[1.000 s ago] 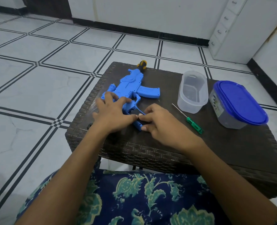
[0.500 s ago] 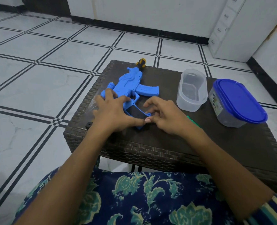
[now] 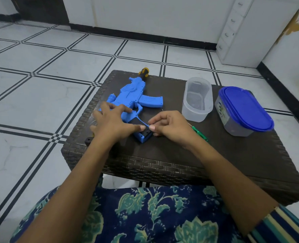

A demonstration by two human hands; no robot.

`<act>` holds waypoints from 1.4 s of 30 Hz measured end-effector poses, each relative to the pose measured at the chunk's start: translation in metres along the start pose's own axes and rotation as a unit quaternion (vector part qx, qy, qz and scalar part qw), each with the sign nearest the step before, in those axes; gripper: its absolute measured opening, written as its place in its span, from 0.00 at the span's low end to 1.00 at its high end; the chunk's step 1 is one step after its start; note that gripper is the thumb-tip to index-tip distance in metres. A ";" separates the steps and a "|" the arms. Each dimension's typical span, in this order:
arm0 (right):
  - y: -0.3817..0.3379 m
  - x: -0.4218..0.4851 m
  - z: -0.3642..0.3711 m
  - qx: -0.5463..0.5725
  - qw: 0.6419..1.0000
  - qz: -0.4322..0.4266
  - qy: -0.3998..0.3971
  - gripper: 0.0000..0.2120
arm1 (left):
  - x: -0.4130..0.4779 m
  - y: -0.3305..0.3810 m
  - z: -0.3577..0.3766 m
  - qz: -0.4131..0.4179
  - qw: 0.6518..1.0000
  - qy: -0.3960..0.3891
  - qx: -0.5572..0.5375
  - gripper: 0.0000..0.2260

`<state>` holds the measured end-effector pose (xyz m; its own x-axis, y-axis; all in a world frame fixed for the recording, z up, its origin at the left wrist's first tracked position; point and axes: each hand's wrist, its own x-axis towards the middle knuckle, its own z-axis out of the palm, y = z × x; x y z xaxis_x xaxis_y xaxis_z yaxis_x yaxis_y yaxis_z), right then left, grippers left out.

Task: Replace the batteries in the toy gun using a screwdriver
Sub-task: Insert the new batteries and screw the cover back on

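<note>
We look down on a pale tiled floor (image 3: 40, 102) with dark double lines. A white drawer unit (image 3: 241, 32) stands at the far right. Near us, a dark blue lap cloth (image 3: 145, 216) with green leaves fills the bottom.

The dark brown woven worktop (image 3: 233, 155) carries everything else. The blue toy gun (image 3: 133, 95) lies on its left half, running from the far edge towards us, its magazine pointing right. A yellow and black knob (image 3: 144, 71) shows at its far end; we cannot tell whether it belongs to the gun.

At the far right sits a lidded tub (image 3: 245, 109) with a blue lid, and just left of it an open clear tub (image 3: 197, 100).

Our left hand (image 3: 112, 121) lies spread over the gun's middle, fingers fairly straight, pressing it down, the thumb reaching to the dark compartment at the near end. Our right hand (image 3: 171, 127) is curled, thumb and forefinger pinching the gun's near end beside that compartment, almost touching the left thumb.

The right hand hides most of the green screwdriver (image 3: 200, 135), which lies untouched on the worktop; only its handle and shaft tip show.

A small black piece (image 3: 88, 141) sits at the worktop's near left edge.
</note>
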<state>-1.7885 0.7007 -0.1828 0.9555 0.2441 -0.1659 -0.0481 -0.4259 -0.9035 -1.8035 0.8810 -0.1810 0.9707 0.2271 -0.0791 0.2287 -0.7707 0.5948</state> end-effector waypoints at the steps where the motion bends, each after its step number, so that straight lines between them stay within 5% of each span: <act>1: 0.000 0.001 0.004 -0.006 1.000 0.006 0.017 0.06 | 0.001 0.000 0.000 -0.003 1.000 0.001 -0.004 0.28; 9: -0.009 -0.011 0.020 -0.152 0.982 0.002 0.108 0.06 | 0.002 0.006 -0.002 -0.021 1.000 -0.015 0.005 0.28; 13: -0.019 -0.035 -0.008 -0.311 0.911 -0.077 0.258 0.15 | -0.001 0.007 -0.002 0.002 1.000 -0.016 -0.004 0.28; 16: -0.017 -0.044 -0.051 -0.396 0.839 -0.036 0.373 0.24 | 0.001 0.008 0.000 0.076 0.995 0.046 -0.040 0.25; 19: 0.003 -0.047 -0.084 -0.432 0.827 0.095 0.346 0.35 | 0.004 0.020 0.004 0.194 0.966 0.114 -0.127 0.21; 22: 0.017 -0.051 -0.099 -0.453 0.816 0.118 0.339 0.38 | 0.002 0.042 0.018 0.292 0.945 0.092 -0.111 0.19; 28: 0.033 -0.059 -0.113 -0.466 0.808 0.138 0.333 0.36 | -0.009 0.087 0.061 0.381 0.922 0.016 -0.067 0.14; 34: 0.047 -0.072 -0.127 -0.454 0.811 0.077 0.361 0.17 | -0.014 0.114 0.082 0.381 0.920 0.024 -0.092 0.13; 38: 0.042 -0.083 -0.126 -0.442 0.812 0.020 0.381 0.10 | -0.020 0.124 0.089 0.334 0.932 0.010 -0.143 0.11; 42: 0.028 -0.088 -0.120 -0.242 0.812 -0.105 0.520 0.08 | -0.030 0.138 0.096 0.241 0.930 -0.050 -0.274 0.11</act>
<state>-1.8387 0.5623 -0.1464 0.6689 -0.4049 0.6233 0.0283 -0.8241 -0.5657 -1.7937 0.7104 -0.1736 0.9587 -0.1441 0.2453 -0.2809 -0.3429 0.8964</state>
